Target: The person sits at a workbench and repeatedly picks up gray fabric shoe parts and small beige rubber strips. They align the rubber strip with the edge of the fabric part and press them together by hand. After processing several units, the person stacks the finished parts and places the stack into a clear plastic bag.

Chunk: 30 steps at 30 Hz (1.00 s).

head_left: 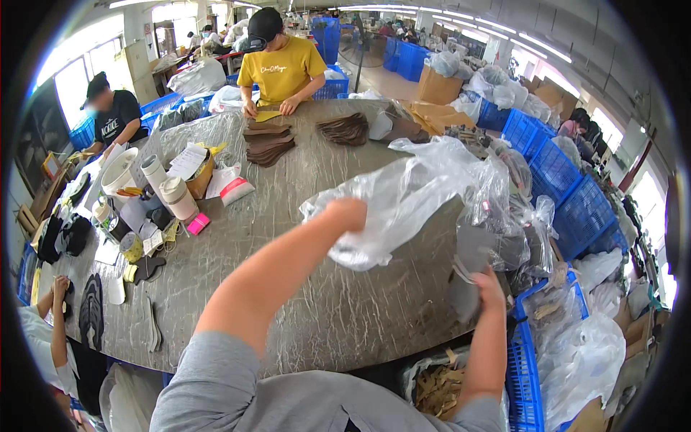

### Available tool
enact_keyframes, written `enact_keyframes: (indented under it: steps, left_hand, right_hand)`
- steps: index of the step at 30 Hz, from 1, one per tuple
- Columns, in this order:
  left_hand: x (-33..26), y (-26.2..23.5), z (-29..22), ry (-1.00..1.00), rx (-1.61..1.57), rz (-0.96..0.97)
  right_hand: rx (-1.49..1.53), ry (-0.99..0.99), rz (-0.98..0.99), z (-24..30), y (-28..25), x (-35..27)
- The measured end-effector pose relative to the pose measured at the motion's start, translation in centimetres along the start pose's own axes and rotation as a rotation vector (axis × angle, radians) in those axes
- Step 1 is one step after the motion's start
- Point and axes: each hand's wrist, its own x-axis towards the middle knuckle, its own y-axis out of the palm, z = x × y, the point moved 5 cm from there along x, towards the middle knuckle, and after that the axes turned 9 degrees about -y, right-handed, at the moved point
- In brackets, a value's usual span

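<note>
My left hand [348, 214] is closed at the edge of a large clear plastic bag [403, 191], which spreads across the table to the right. The bag's mouth and the fingertips are partly hidden by the hand. Lower right, my right hand [489, 289] grips several thin grey cut pieces [475, 248], blurred a little by motion and held near the table's edge. Beside them sit filled clear bags [497, 216] of dark material.
Stacks of brown cut pieces [269, 142] lie at the far side, near a person in yellow [284, 68]. Bottles [178, 198] and a pink block [198, 224] stand left. Blue crates [576, 201] line the right. A scrap bin [437, 389] sits below the edge.
</note>
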Motion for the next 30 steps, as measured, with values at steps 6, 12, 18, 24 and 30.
enact_keyframes:
  steps: [6,12,18,24,30]
  left_hand:
    - [-7.6,10.4,-2.6,-0.003,-0.281,-0.051]
    - [-15.3,9.5,2.7,-0.110,-1.263,-0.280]
    - [-20.5,4.8,7.2,-0.030,-0.717,-0.944]
    - [-16.0,5.0,-0.8,0.174,0.028,-0.525]
    - [-11.7,4.6,2.0,-0.103,-0.398,-0.513]
  right_hand:
    - [0.967,-0.543,0.302,15.8,9.8,-1.0]
    - [0.835,0.084,0.399,5.2,16.5,1.8]
    - [0.929,0.532,0.358,-1.5,18.4,-3.6]
    - [0.833,0.596,0.423,-1.3,18.3,-4.9]
    - [0.869,0.638,0.330,0.2,16.8,-5.9]
